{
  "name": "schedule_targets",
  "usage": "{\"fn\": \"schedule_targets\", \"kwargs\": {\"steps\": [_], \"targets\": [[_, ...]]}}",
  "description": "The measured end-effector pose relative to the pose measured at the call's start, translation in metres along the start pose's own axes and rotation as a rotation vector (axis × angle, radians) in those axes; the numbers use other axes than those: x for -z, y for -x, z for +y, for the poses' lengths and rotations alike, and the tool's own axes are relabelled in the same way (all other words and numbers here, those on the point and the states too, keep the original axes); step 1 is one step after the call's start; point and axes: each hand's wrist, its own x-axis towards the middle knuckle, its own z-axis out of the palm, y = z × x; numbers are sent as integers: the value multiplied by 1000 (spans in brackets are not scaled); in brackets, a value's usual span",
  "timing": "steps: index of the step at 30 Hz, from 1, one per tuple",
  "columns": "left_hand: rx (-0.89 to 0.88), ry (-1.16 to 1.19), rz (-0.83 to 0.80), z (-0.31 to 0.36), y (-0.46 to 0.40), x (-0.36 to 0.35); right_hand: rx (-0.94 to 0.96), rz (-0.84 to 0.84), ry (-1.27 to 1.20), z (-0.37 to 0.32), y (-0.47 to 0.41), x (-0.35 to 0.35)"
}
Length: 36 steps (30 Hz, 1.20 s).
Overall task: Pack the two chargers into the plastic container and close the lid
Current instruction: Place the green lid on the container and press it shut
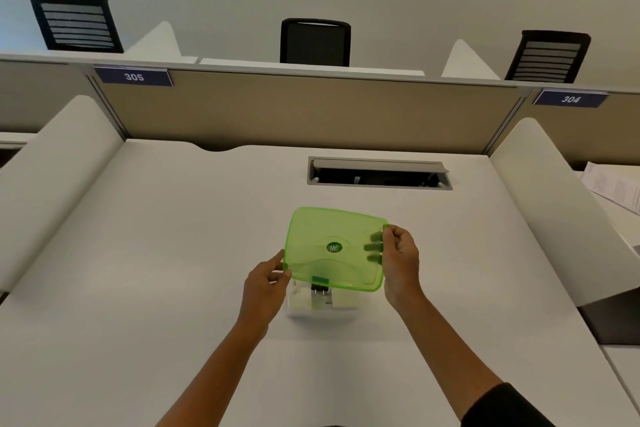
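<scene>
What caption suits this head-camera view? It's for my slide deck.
Both hands, left and right, hold a green lid above a clear container on a white desk.

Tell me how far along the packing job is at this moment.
Looks done: something white with a dark part and prongs, probably a charger, already sits in the clear container on the desk; whether both are in cannot be told. In hand: the left hand and right hand hold the green lid by its edges, tilted above the container. Left: lowering the lid and pressing it shut.
</scene>
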Motion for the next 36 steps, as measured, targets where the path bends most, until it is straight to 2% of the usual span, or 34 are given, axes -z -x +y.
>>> {"fn": "schedule_targets", "kwargs": {"steps": [6, 12, 21, 28, 36], "targets": [[42, -113, 7, -23, 4, -1, 0, -10, 365, 29, -16, 6], [49, -233, 22, -40, 6, -2, 21, -122, 642, 53, -25, 12], [67, -296, 16, -57, 13, -1, 13, -188, 702, 59, -26, 11], [97, -167, 38, -58, 20, -1, 9, -204, 724, 61, -29, 10], [156, -9, -20, -58, -6, 0, -50, -201, 669, 59, -30, 6]]}}
